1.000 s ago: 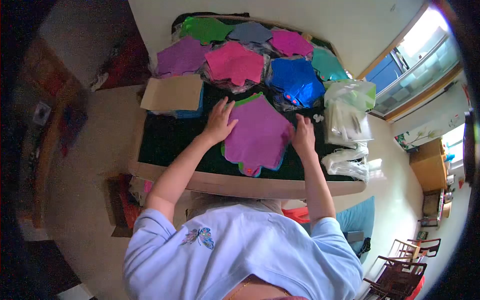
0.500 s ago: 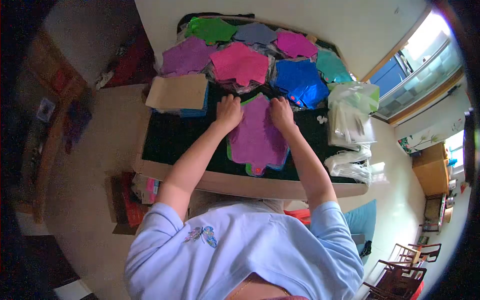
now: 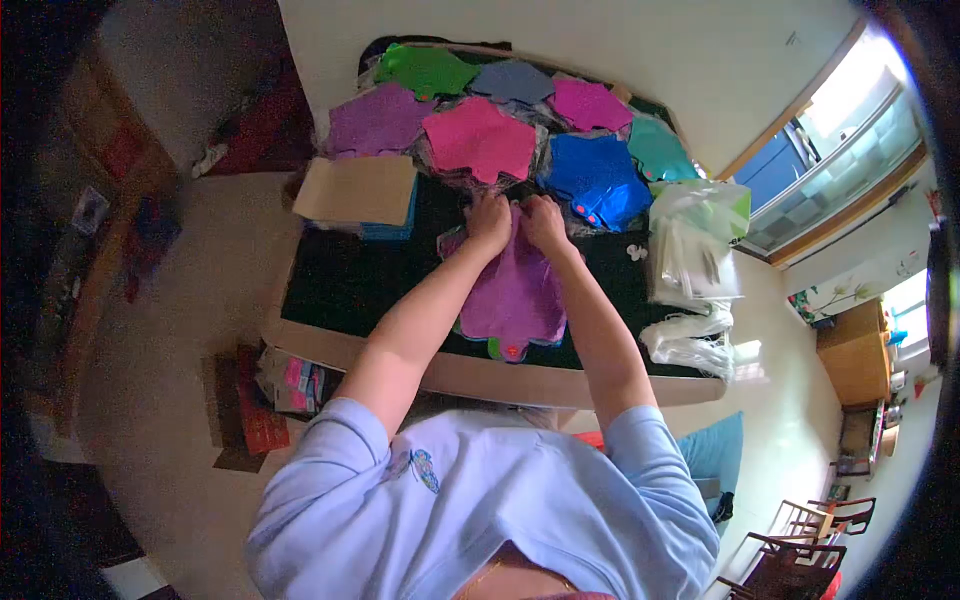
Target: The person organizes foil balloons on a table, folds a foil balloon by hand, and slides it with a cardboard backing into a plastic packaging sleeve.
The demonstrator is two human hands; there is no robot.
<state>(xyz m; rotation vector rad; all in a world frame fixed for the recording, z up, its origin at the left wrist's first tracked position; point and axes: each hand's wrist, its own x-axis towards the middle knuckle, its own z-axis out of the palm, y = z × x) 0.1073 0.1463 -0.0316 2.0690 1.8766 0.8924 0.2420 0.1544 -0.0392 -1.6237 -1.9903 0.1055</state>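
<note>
A purple star-edged cut-out sheet (image 3: 512, 295) lies on the dark table top in front of me, with green and blue edges showing beneath it. Its near end has a tab with a red round mark. My left hand (image 3: 489, 224) is closed on the far end of the purple sheet, fingers curled down. Close beside it, my right hand (image 3: 545, 222) grips the same far end, its fingertips partly hidden. Just beyond my hands lies a pink cut-out stack (image 3: 480, 140) in clear plastic.
Green (image 3: 425, 72), grey and magenta stacks line the back. A blue stack (image 3: 597, 178) lies right of my hands. On the left is brown card (image 3: 357, 190) over blue sheets. Clear plastic bags (image 3: 695, 262) and white strips (image 3: 688, 340) sit along the right edge.
Both hands have come closer together at the far end of the purple sheet. The sheet's sides have shifted and its far part looks narrower and gathered.
</note>
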